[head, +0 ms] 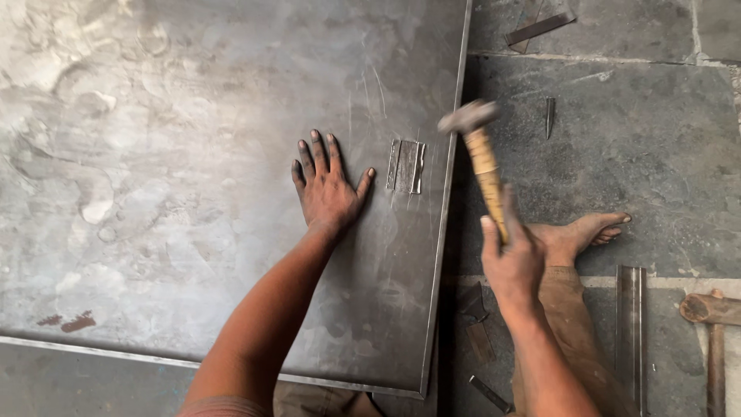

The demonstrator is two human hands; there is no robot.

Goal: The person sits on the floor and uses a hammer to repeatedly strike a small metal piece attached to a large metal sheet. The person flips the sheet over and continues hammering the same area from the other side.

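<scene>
My left hand (326, 189) lies flat with fingers spread on a large grey metal sheet (193, 154), just left of a small rectangular metal piece (406, 166) set near the sheet's right edge. My right hand (511, 259) grips the wooden handle of a hammer (480, 147). The hammer's blurred metal head is raised above the sheet's right edge, a little right of the small piece.
The sheet rests on a stone floor (641, 154). My bare foot (580, 234) lies right of the sheet. A chisel (549, 116), a metal strip (539, 28), an angle bar (631, 332), a second hammer (712, 324) and metal scraps (478, 324) lie around.
</scene>
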